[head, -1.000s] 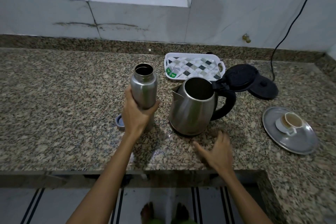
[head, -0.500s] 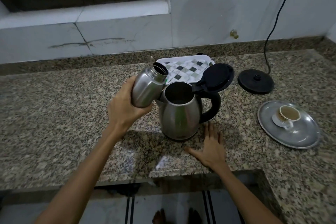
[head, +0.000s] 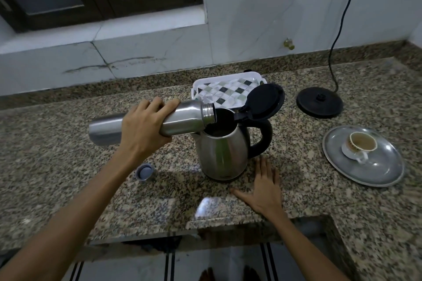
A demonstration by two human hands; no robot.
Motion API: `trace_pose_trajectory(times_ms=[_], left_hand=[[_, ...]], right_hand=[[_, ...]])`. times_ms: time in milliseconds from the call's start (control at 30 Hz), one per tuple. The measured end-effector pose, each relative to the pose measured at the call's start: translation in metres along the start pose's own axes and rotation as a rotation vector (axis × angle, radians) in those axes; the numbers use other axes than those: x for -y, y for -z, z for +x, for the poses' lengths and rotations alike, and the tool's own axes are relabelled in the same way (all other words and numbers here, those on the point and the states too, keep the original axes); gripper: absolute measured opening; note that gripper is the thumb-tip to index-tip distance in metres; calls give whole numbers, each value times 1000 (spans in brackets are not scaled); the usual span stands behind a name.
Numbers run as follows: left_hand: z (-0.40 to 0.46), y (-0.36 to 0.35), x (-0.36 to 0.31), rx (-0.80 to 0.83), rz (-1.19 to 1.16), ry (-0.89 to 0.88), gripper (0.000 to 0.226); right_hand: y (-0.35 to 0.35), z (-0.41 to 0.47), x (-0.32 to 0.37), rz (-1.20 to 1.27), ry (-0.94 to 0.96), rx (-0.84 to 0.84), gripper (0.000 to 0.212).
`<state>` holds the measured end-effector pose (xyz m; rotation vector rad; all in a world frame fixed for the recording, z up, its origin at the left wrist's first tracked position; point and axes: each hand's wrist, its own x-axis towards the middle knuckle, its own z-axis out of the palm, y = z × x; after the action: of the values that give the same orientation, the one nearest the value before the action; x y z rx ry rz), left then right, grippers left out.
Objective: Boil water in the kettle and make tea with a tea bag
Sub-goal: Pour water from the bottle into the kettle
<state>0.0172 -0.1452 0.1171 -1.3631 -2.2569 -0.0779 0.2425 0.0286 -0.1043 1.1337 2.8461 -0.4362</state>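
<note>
Left hand (head: 146, 129): fingers wrapped round the brushed-steel cylindrical bottle (head: 150, 124), upright a second ago, now tipped near horizontal. Its threaded mouth sits over the opening of the stainless electric kettle (head: 222, 150), just right of those fingers, black lid (head: 265, 101) hinged up. Filling appears begun; no stream discernible. Right hand (head: 262, 186): fingers flat and spread on the speckled granite tabletop (head: 57, 155), holding nothing.

no readable text, label or brand anywhere, bottle (head: 182, 118) in the left hand (head: 146, 128) plain steel, kettle (head: 221, 153) beside the right hand (head: 265, 187) unmarked
</note>
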Motion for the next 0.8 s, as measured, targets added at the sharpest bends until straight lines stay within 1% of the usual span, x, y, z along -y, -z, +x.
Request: trace_pose_trajectory(times_ms=[233,500,800], left_hand=[[4,7,5,8,65,-8,77],[2,11,9,-22,112,-54,70],[1,15,13,-14,130,-63,74]], right_hand=[[0,-1,0,10,-3,-12,138],[1,-2,2,31,-7,-40,140],[1,-2,3,44,-10,-46,140]])
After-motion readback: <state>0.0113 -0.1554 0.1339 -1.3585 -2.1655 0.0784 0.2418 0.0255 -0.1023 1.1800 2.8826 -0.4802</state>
